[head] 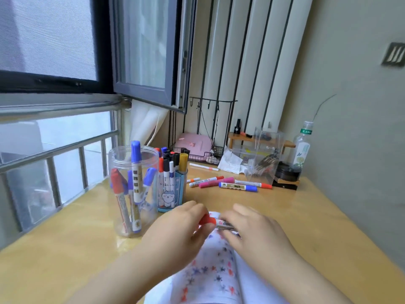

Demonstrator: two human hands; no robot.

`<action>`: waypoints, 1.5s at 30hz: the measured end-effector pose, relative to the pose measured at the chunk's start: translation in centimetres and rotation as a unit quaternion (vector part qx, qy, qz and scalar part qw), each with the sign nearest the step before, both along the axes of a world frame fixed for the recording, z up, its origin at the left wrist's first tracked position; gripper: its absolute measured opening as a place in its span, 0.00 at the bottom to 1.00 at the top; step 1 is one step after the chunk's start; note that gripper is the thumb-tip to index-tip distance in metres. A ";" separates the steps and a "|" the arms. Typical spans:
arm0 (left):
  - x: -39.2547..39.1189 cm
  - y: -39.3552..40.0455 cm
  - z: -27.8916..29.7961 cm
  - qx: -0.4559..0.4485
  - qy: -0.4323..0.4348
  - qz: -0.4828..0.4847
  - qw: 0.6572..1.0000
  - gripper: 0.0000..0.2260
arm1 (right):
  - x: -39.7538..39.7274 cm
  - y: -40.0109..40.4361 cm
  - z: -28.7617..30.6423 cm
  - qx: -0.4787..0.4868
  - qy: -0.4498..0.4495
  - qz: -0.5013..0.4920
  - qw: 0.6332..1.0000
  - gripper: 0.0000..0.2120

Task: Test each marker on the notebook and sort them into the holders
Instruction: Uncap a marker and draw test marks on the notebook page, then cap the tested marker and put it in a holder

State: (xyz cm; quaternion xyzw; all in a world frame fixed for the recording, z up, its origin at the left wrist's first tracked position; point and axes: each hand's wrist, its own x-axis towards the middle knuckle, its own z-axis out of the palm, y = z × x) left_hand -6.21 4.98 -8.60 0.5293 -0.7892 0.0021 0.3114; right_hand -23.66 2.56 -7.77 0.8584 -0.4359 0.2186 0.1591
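Note:
A red-capped marker (217,222) lies level between both hands above the open notebook (210,275). My left hand (182,227) pinches its red cap, and my right hand (252,229) grips the white barrel. Red and blue star marks cover the notebook's page. Left of the hands stands a clear plastic jar (122,216) with several blue and red markers. A blue cartoon holder (169,194) behind it is packed with markers. Several loose markers (230,184) lie on the desk beyond the hands.
A wooden desk (65,249) runs along a window with a metal rail on the left. At the back right stand a clear acrylic box (263,159), a plastic bottle (302,148), a crumpled tissue (230,161) and a pink case (195,143).

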 end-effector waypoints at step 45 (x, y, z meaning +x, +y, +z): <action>-0.5 -4.2 -1.5 -0.022 0.027 0.034 0.999 0.06 | -2.3 -8.8 -0.3 0.295 -0.212 -0.084 0.928 0.05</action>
